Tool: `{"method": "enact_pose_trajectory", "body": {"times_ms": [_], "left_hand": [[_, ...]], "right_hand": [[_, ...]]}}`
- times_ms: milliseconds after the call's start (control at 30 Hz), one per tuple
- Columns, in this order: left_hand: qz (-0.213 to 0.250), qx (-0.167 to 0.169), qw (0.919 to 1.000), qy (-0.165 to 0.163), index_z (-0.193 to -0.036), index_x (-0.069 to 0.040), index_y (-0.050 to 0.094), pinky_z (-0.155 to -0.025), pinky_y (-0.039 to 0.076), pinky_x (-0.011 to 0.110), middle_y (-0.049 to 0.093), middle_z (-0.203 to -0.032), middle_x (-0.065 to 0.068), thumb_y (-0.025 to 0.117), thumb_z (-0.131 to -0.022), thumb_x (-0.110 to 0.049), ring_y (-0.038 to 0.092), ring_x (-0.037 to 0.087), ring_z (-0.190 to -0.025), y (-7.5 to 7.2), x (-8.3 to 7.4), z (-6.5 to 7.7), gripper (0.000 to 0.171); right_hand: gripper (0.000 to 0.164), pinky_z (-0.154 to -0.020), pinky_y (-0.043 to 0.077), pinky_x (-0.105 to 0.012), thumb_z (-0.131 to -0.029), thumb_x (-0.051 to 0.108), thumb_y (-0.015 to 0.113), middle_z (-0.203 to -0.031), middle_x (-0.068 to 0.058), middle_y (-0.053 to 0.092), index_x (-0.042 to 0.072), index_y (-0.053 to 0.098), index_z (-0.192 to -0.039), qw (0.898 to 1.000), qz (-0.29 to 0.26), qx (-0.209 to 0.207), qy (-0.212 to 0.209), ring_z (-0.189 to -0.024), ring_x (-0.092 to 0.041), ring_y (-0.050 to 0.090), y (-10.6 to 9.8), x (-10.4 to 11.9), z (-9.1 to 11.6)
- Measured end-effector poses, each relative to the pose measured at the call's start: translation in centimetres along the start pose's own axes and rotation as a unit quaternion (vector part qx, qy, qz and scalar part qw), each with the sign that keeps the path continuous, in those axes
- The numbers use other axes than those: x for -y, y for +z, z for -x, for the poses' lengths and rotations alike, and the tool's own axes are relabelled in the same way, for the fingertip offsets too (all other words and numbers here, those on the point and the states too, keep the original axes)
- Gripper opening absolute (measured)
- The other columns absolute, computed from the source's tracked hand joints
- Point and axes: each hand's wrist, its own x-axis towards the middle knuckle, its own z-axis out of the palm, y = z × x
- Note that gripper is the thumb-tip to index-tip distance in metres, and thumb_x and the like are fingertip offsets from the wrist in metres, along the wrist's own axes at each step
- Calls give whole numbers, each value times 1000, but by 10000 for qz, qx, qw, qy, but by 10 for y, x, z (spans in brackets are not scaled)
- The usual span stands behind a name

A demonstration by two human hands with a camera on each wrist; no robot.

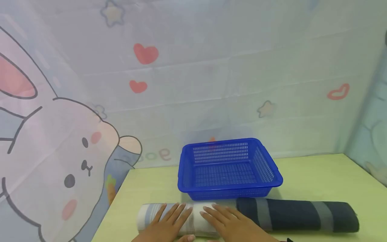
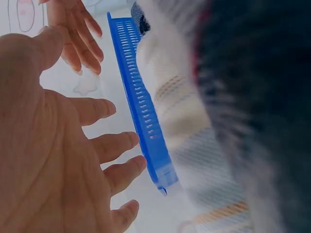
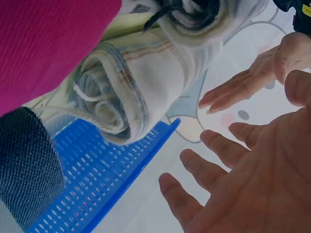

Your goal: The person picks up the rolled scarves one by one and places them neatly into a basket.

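A blue basket (image 1: 229, 188) stood upright on the yellow table (image 1: 317, 174), just beyond your cloth and in the way of anything moving straight back towards the backdrop (image 1: 196, 84). Printed on that sheet were hearts (image 1: 146, 53), stars and a big rabbit (image 1: 54, 141) on the left. A dark roll (image 1: 293, 215) with grey bands lay to the right, nearly in line with your pale striped roll (image 1: 198, 222); whether their ends touched, you could not tell. Another coiled cloth end (image 3: 201, 36) showed close to your right wrist camera, and a magenta surface (image 3: 48, 48) filled a corner there, too cropped to identify.

The pale striped roll lay along the table's front, under both your hands. You had your left hand (image 1: 166, 224) and right hand (image 1: 231, 224) side by side over it, palms down, thumbs inward, fingers extended, slightly spread and clamped on nothing. In the wrist views, the fingers looked apart from the cloth.

Faded letters (image 1: 164, 154) ran low on the sheet beside the rabbit; you could make out an "o", but not the whole word. A yellow label (image 3: 307, 9) on something black near your left wrist was too small to read.
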Motion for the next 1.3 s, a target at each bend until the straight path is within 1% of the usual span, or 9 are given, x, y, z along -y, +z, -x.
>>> {"method": "enact_pose_trajectory", "body": {"times_ms": [200,433,533,667,800,900,967,1133,1300], "left_hand": [[-494,-247,9985,-11,-146,-20,31,-105,25,59,38,-147,5,19,-93,-66,32,24,-132,6,5,9,71],[-1123,-501,9920,278,-144,-23,35,-98,37,54,45,-143,1,18,-92,-68,40,20,-126,16,14,20,72],[-1630,-1046,9799,480,-140,-25,42,-92,44,49,52,-136,-3,23,-93,-66,47,15,-119,26,18,23,65],[-2209,-1950,9531,687,-131,-28,52,-85,50,42,60,-123,-10,31,-94,-62,53,8,-109,42,23,26,55],[-2222,-2310,9443,747,-126,-30,56,-81,52,39,61,-117,-12,36,-93,-60,53,6,-104,50,27,27,48],[-2077,-2443,9446,700,-120,-32,59,-79,53,37,61,-112,-12,39,-93,-59,55,7,-99,53,27,28,43],[-1829,-2327,9534,579,-117,-32,60,-76,53,36,61,-109,-11,40,-92,-59,56,9,-95,53,26,29,42],[-1210,-1835,9751,303,-116,-30,61,-69,54,34,60,-102,-8,39,-92,-60,56,10,-90,57,24,29,45],[-1013,-1294,9860,288,-122,-29,58,-71,53,37,60,-104,-8,34,-92,-64,55,10,-93,55,23,27,51]], "right_hand": [[75,-95,45,-47,-91,67,27,-145,-2,41,18,26,-148,9990,328,-202,-240,-129,-25,37,8,0,-4],[68,-92,48,-45,-94,63,25,-143,-1,44,19,31,-146,9976,514,-341,-308,-126,-22,41,24,6,-6],[65,-91,49,-43,-96,60,24,-144,1,43,19,32,-145,9967,598,-386,-399,-125,-20,42,31,8,-7],[61,-87,51,-41,-97,58,26,-142,4,45,21,34,-145,9947,648,-614,-506,-122,-17,46,40,12,-7],[58,-83,52,-38,-97,55,30,-139,6,49,22,36,-144,9927,596,-889,-557,-117,-16,50,46,16,-8],[57,-81,53,-39,-97,56,30,-138,5,49,22,37,-144,9944,433,-838,-482,-115,-17,52,49,17,-7],[58,-79,53,-39,-97,57,29,-137,5,50,23,38,-143,9954,377,-774,-429,-114,-18,52,50,18,-7],[58,-77,54,-38,-97,58,27,-135,8,52,24,41,-141,9955,438,-786,-314,-112,-16,53,56,23,-7],[55,-73,54,-35,-97,56,29,-132,8,54,23,42,-141,9942,423,-892,-419,-111,-14,53,58,23,-9]]}}
